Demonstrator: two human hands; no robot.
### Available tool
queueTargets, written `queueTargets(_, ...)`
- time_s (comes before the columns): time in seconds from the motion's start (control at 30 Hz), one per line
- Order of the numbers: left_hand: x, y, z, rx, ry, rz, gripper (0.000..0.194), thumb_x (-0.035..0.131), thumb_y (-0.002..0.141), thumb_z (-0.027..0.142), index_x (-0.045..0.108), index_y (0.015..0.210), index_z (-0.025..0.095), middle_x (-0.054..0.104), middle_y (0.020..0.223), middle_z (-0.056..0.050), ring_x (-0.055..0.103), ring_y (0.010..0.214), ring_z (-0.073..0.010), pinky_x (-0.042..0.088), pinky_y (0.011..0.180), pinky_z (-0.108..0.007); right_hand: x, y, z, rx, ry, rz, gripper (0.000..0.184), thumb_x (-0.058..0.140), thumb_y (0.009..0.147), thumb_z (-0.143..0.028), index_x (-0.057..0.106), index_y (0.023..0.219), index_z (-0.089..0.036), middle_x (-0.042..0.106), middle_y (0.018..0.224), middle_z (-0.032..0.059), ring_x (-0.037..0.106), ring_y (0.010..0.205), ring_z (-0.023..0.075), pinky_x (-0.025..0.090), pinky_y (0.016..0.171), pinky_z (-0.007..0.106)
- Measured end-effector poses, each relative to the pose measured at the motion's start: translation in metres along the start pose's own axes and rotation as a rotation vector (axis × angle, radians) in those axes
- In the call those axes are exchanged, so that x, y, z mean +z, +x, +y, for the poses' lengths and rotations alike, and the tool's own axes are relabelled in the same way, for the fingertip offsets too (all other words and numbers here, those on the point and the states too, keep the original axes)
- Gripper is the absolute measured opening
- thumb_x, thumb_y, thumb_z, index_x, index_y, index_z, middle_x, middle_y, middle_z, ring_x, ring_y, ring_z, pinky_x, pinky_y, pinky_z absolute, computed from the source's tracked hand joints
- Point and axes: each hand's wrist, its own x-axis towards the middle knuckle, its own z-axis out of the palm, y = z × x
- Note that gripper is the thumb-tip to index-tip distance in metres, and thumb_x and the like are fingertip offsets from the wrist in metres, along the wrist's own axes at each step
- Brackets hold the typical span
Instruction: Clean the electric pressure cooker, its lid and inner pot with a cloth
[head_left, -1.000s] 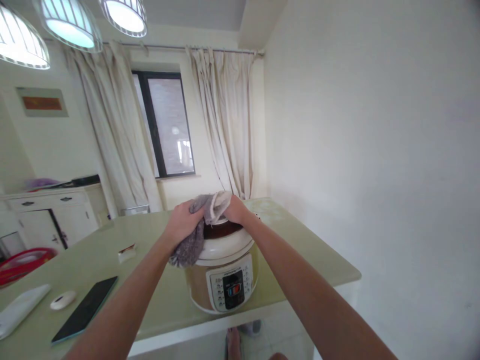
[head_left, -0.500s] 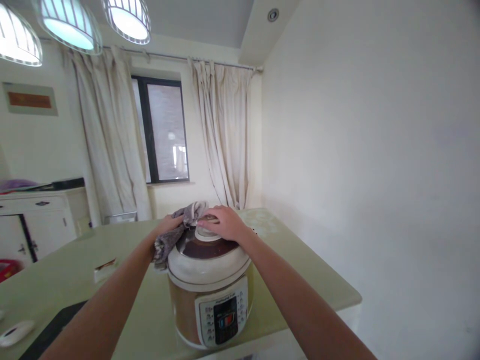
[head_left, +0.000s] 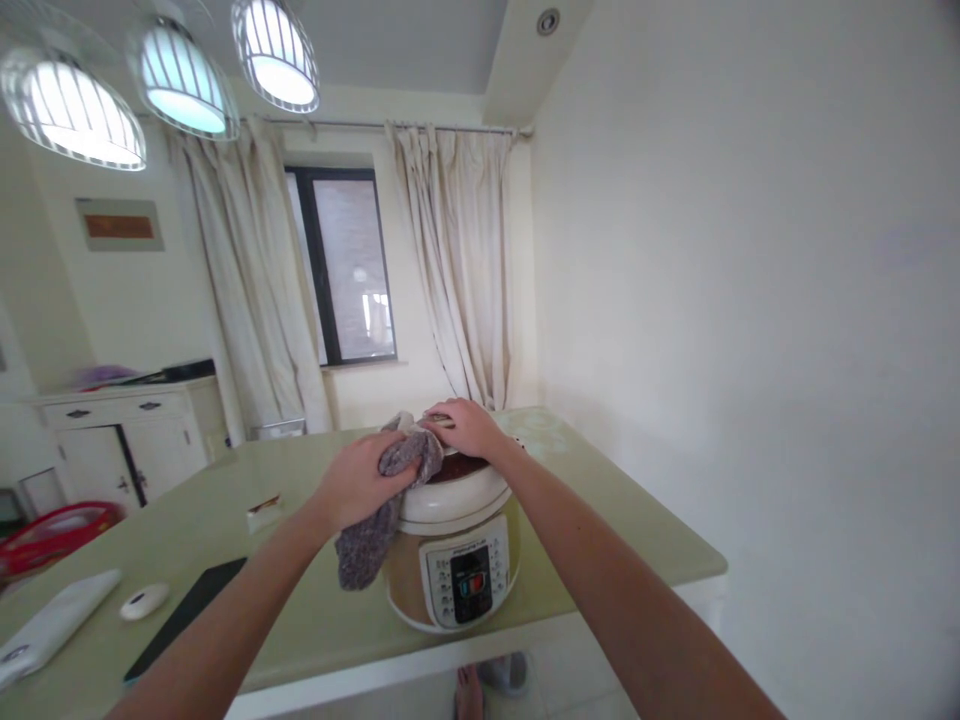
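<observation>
A cream and brown electric pressure cooker [head_left: 454,545] stands near the front edge of a pale green table [head_left: 600,510], its control panel facing me. My left hand [head_left: 358,482] is closed around a grey cloth [head_left: 375,520], pressing it against the left side of the cooker's lid while the loose end hangs down. My right hand [head_left: 465,427] rests flat on top of the lid, fingers stretched toward the left.
On the table's left lie a dark phone [head_left: 187,615], a white mouse [head_left: 145,601], a white flat device [head_left: 52,630] and a small card [head_left: 262,508]. A white cabinet [head_left: 127,440] and red basket [head_left: 52,530] stand at left. A white wall runs along the right.
My left hand brought the cloth from the lid's far left toward the front left side. The right hand stays on the lid. The view shifted, showing more of the table's left.
</observation>
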Motion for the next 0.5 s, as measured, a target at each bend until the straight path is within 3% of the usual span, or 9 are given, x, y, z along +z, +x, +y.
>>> queueTargets(0.13,0.010,0.020,-0.033,-0.038,-0.137,0.012,0.047,0.055,0.082,0.053,0.076,0.110,0.022,0.082,0.102,-0.004,0.073,0.096,-0.0278,0.054,0.090,-0.035,0.004,0.001,0.003,-0.010,0.037,0.009,0.031,0.068,0.102,-0.044,0.078,0.114,-0.017,0.079,0.114,0.0112,0.071,0.108,0.0233,0.048,0.096,0.033)
queueTargets(0.3,0.037,0.072,-0.088,-0.179,-0.198,0.039,0.052,0.052,0.072,0.049,0.077,0.107,0.020,0.082,0.099,-0.004,0.074,0.099,-0.0286,0.057,0.093,-0.035,0.004,-0.002,0.004,-0.044,0.085,0.055,0.032,0.066,0.103,-0.051,0.073,0.110,-0.020,0.076,0.108,0.0073,0.068,0.102,0.0216,0.046,0.091,0.032)
queueTargets(0.4,0.048,0.097,-0.101,-0.169,-0.256,0.002,0.051,0.055,0.067,0.046,0.078,0.104,0.021,0.083,0.103,-0.005,0.074,0.105,-0.0297,0.056,0.098,-0.036,0.003,-0.003,0.006,-0.084,0.108,0.053,0.028,0.066,0.103,-0.048,0.071,0.115,-0.023,0.075,0.111,0.0052,0.067,0.106,0.0213,0.044,0.094,0.032)
queueTargets(0.5,0.053,0.103,-0.100,-0.253,-0.307,0.012,0.046,0.058,0.065,0.047,0.079,0.096,0.020,0.082,0.093,-0.005,0.074,0.097,-0.0308,0.057,0.092,-0.038,0.003,-0.003,0.009,-0.103,0.100,0.029,0.027,0.063,0.105,-0.049,0.073,0.113,-0.025,0.074,0.108,0.0040,0.066,0.107,0.0210,0.043,0.095,0.031)
